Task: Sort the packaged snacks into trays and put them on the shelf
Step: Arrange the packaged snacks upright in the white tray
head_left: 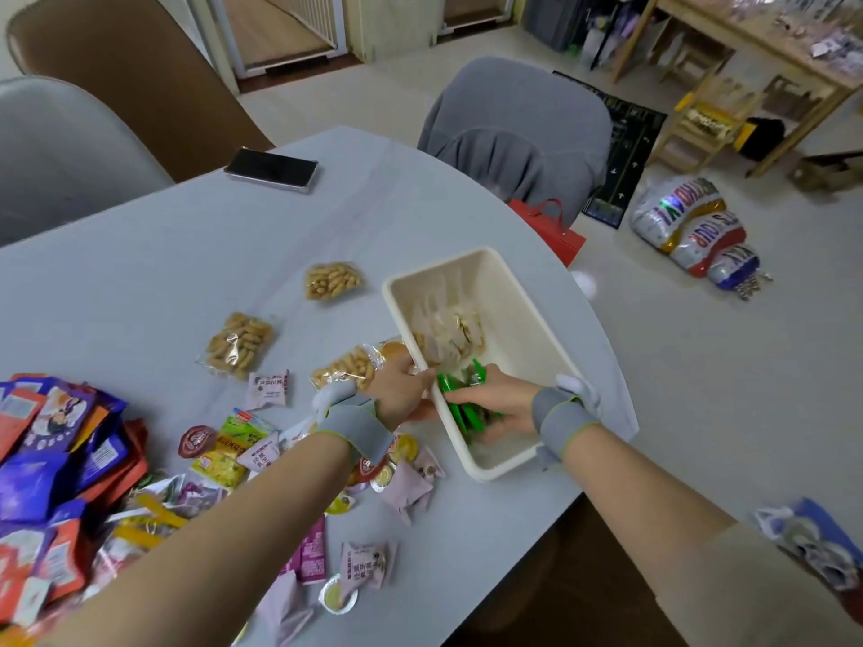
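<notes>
A cream rectangular tray (532, 315) lies on the grey table near its right edge. My left hand (401, 389) grips the tray's left rim. Inside the near end of the tray, my right hand (499, 399) holds several green packets (450, 382). Pale clear-wrapped snacks (457, 329) lie in the middle of the tray. Three clear bags of puffed snacks (238, 343) rest on the table left of the tray. A heap of purple, red and yellow packets (56, 441) covers the near left.
A black phone (271, 169) lies at the table's far side. Chairs stand behind the table, a grey-covered one (513, 128) at the far right. The table's curved edge (602, 319) runs just right of the tray. Foil balloons (691, 226) lie on the floor.
</notes>
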Demonstrator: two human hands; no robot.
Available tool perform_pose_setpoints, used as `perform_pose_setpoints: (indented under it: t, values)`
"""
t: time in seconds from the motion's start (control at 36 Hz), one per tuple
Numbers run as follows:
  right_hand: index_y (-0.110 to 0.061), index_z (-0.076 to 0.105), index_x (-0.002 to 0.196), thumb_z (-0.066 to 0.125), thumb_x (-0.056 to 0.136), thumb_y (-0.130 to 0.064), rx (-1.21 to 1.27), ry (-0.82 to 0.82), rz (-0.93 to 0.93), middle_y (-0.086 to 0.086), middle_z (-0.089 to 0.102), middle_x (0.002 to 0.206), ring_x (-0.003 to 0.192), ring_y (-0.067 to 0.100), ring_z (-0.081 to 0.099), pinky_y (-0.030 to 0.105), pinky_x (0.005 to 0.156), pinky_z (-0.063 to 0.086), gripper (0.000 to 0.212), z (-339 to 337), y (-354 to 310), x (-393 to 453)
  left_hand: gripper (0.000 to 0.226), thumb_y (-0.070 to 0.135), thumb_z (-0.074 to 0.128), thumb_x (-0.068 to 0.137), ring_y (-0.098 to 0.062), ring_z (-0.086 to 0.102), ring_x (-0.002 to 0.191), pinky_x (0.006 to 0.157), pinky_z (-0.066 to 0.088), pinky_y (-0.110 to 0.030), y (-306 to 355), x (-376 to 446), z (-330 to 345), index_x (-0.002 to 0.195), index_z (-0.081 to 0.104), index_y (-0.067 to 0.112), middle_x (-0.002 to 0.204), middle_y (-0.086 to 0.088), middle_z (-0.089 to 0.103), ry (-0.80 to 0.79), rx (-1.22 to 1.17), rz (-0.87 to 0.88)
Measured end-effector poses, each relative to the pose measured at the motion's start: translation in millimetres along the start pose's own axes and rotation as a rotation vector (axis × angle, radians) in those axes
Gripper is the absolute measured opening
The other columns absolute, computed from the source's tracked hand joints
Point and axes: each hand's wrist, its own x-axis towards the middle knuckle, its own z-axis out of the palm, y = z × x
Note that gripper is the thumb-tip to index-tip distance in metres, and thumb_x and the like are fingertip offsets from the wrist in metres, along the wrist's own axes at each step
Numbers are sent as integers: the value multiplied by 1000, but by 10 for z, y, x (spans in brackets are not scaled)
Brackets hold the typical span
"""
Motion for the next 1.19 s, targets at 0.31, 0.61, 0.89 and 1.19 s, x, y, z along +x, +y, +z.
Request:
perform_pose_setpoints:
  t: [0.31, 0.61, 0.89, 1.19]
  values:
    - [-19, 34, 138, 85, 46, -50, 131, 12, -50, 9, 61, 120, 99, 26, 66, 45, 71, 59, 110, 47, -109, 129, 22, 19, 55, 95, -39, 67, 94, 81, 55, -54, -69, 44, -6, 114, 58, 9, 111, -23, 65, -9, -20, 2]
    - [-19, 30, 144, 49, 90, -58, 40, 65, -1, 6, 28, 152, 132, 31, 39, 43, 92, 52, 69, -126, -147, -196, 25, 16, 55, 96, -28, 64, 69, 58, 59, -31, -57, -30, -147, 113, 56, -2, 103, -24, 62, -71, -113, -58]
    - [-6, 57, 86, 49, 93, -42, -504, 512, -215, 13, 58, 93, 92, 33, 57, 29, 70, 38, 37, -232, -417, -363, 19, 22, 51, 98, -21, 61, 72, 66, 56, -30, 30, -114, -588, 105, 56, 5, 100, -15, 62, -13, 109, -9]
    - [-11, 60, 111, 57, 87, -15, -755, 240, -723, 8, 66, 108, 104, 27, 59, 32, 88, 47, 25, 721, -1530, -168, 18, 19, 55, 89, -28, 62, 98, 81, 45, -30, -17, -27, -1921, 97, 70, 12, 102, -7, 67, 414, 685, 166]
